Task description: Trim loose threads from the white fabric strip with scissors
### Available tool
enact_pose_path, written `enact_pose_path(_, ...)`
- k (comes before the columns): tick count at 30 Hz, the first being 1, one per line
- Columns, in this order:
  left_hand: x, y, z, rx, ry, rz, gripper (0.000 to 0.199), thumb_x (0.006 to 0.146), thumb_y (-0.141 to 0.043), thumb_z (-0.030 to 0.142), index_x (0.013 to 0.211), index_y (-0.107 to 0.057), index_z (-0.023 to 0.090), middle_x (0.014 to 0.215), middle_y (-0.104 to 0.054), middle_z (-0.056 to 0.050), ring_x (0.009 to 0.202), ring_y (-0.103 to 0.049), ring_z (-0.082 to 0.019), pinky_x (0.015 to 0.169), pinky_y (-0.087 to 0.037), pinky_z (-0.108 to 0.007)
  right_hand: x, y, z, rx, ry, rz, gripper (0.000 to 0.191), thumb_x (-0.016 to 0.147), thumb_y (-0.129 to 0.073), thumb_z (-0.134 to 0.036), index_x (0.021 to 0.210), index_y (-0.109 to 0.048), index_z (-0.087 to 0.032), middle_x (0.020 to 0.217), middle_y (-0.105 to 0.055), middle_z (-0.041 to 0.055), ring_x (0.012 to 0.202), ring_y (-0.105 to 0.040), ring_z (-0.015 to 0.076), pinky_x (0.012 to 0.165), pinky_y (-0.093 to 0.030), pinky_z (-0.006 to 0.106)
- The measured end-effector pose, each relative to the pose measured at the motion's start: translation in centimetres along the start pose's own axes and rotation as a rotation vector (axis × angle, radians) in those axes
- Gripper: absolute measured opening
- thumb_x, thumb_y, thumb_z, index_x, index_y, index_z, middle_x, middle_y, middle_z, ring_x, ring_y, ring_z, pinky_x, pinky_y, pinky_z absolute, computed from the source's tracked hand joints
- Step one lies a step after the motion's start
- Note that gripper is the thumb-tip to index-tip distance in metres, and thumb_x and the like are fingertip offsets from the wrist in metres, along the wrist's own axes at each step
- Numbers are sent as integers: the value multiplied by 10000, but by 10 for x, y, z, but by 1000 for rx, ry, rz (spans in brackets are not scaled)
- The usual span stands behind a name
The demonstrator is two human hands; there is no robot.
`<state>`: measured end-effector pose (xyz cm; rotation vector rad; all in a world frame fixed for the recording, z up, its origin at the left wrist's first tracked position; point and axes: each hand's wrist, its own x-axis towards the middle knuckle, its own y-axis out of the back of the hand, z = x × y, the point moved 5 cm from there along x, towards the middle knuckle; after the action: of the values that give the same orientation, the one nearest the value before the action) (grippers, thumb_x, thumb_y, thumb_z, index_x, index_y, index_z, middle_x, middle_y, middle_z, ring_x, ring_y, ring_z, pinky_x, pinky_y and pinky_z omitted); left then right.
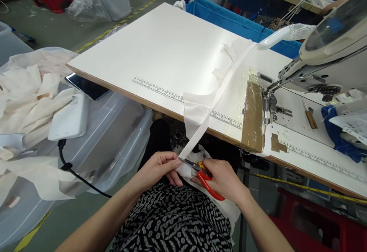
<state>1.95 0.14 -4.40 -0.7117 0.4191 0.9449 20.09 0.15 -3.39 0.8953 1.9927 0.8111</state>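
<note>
My left hand (164, 166) pinches the near end of a long pale fabric strip (197, 135) between thumb and fingers. In my right hand (222, 175) is a pair of scissors (205, 181) with red handles, plus something yellow beside the handles that I cannot make out. The scissor tips point left and reach the strip right at my left fingertips. From there the strip runs up over the table edge and across the white tabletop toward the back. Wider pieces of the same fabric (197, 108) hang along its left side.
A sewing machine (323, 64) stands on the right of the white table (160, 45), which has printed rulers. Left is a plastic bin (114, 118) with fabric pieces (28, 95), a white power bank (70, 118) and a phone (86, 85). A blue cloth bin (226, 22) sits behind.
</note>
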Motion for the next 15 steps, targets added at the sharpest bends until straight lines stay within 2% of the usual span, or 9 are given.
enact_pose_path(5, -1, 3, -1, 81, 22, 0, 457, 851, -538, 568, 853, -546, 111, 664, -686, -98, 601, -659, -151, 580, -483, -200, -1, -4, 7, 106, -24, -6, 557, 830, -529, -649, 642, -361, -152, 594, -438, -14, 535, -290, 65, 544, -174, 209)
enact_pose_path(7, 0, 11, 3, 232, -13, 55, 483, 863, -511, 576, 1015, -563, 120, 791, -700, -94, 636, -644, -138, 597, -475, -213, -7, -6, 13, 155, -43, -3, 550, 821, -559, -628, 646, -346, -152, 611, -435, -18, 548, -316, 64, 540, -192, 199)
enact_pose_path(8, 0, 18, 8, 348, -68, 142, 499, 870, -503, 569, 1120, -554, 140, 892, -697, -91, 658, -625, -127, 605, -468, -220, -12, -7, 17, 179, -52, 0, 548, 816, -574, -617, 648, -338, -152, 619, -430, -20, 554, -324, 63, 539, -202, 193)
enact_pose_path(10, -1, 31, 27, 621, -262, 425, 488, 889, -492, 523, 1256, -524, 202, 1074, -648, -79, 731, -582, -120, 631, -452, -235, -21, -10, 22, 230, -62, 13, 536, 814, -591, -594, 653, -332, -154, 629, -421, -23, 565, -333, 62, 541, -219, 184)
enact_pose_path(12, -4, 31, 50, 873, -512, 684, 411, 911, -478, 451, 1234, -564, 213, 1144, -603, -77, 881, -558, -150, 718, -455, -262, -28, -13, 24, 290, -61, 35, 514, 823, -590, -573, 659, -342, -154, 639, -425, -21, 580, -346, 63, 550, -238, 178)
enact_pose_path(13, -4, 24, 60, 975, -636, 745, 380, 913, -485, 424, 1198, -592, 197, 1137, -599, -82, 960, -543, -172, 776, -454, -282, -31, -13, 24, 321, -57, 45, 502, 829, -587, -564, 661, -351, -154, 645, -433, -20, 585, -354, 64, 554, -245, 177)
enact_pose_path(15, 1, 5, 74, 1091, -842, 730, 321, 908, -516, 387, 1114, -629, 168, 1108, -609, -82, 1060, -512, -199, 881, -432, -315, -33, -13, 22, 365, -52, 70, 477, 835, -587, -547, 669, -377, -152, 654, -446, -16, 595, -370, 67, 562, -257, 178)
